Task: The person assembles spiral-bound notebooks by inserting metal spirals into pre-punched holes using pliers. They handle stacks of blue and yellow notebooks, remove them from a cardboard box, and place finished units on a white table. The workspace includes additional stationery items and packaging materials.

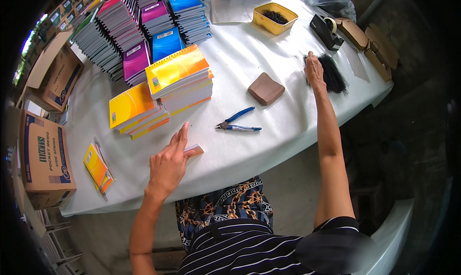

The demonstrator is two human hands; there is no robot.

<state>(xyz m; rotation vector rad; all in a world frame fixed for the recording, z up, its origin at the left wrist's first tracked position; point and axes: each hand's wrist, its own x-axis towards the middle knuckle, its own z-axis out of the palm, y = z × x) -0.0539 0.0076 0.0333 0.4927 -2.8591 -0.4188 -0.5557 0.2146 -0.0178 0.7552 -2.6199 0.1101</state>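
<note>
Right hand [314,68] spread flat on the springy, tangle-prone black coils [331,73] at the tabletop's [269,145] far right, best pinched singly, while left hand [168,164], loosely open, pins a light pad [194,149].

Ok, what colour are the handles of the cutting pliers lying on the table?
Blue. The pliers lie on the white table, seen best in the head view.

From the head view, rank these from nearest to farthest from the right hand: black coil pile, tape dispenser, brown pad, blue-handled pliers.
From the right hand:
1. Black coil pile, under its fingers.
2. Tape dispenser, just beyond it.
3. Brown pad, to its left.
4. Blue-handled pliers, farther left, nearer the person.
</note>
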